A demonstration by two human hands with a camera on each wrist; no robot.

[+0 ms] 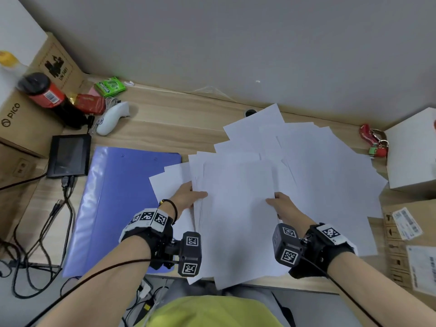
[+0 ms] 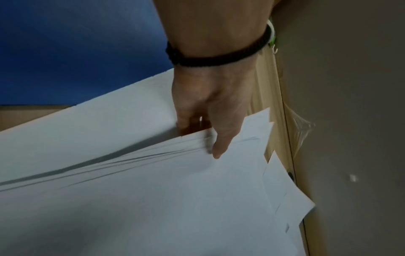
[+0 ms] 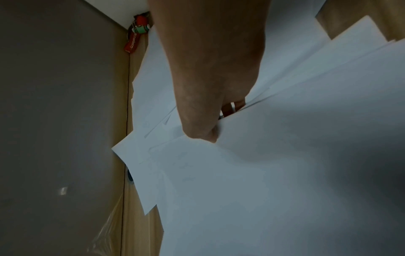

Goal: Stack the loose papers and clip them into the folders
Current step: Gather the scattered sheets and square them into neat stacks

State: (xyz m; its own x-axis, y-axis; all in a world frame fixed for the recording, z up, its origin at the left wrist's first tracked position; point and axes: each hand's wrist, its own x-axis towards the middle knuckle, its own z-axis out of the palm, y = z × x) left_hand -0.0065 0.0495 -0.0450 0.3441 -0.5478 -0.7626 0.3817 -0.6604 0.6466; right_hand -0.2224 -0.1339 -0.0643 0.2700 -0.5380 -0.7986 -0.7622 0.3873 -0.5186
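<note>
From the head camera: two hands work on one wooden surface (image 1: 169, 123) set against a grey wall. The left hand (image 1: 188, 197) and right hand (image 1: 283, 205) each pinch one side of a gathered stack of white papers (image 1: 236, 208), thumb on top, fingers tucked beneath. More loose sheets (image 1: 330, 166), too many and too overlapped to count, fan out behind and to the right. One blue folder (image 1: 122, 199) lies closed and flat just left of the stack. Along the left edge sit cardboard boxes (image 1: 21, 123), one dark canister with a red label (image 1: 43, 90), one green packet (image 1: 109, 86), one white controller (image 1: 111, 119) and one small black screen (image 1: 69, 155). One white box (image 1: 412, 152) stands at the right, a red keychain (image 1: 374, 140) beside it.

From the left wrist: the left hand (image 2: 210, 104), a black bracelet (image 2: 219, 57) at the wrist, grips the sheets' edge (image 2: 153, 155), blue folder (image 2: 76, 48) behind.

From the right wrist: the right hand (image 3: 208, 95) clamps the stack (image 3: 274, 173), fingers mostly hidden under the paper.
</note>
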